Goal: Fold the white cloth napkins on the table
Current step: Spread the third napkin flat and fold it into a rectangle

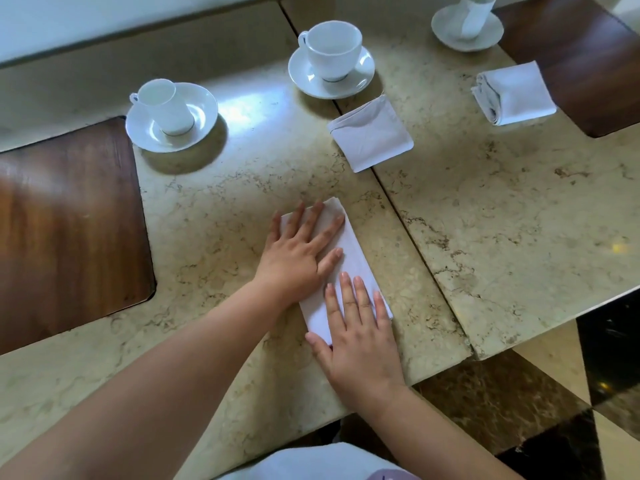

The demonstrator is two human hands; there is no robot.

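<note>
Both forearms are bare to the edge of the picture, with no sleeves showing. The left hand (297,259) and the right hand (360,344) carry no rings, watch or bracelets. Fingernails are short and unpainted. At the bottom edge a pale lavender-white garment (318,462) shows.

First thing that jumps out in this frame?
Both hands pressed flat on a long folded white napkin at the near centre of the marble table: left hand on its far half, right hand on its near end. Beyond them, two folded napkins lie square, one mid-table and one far right. Three white cups on saucers line the far side.
</note>
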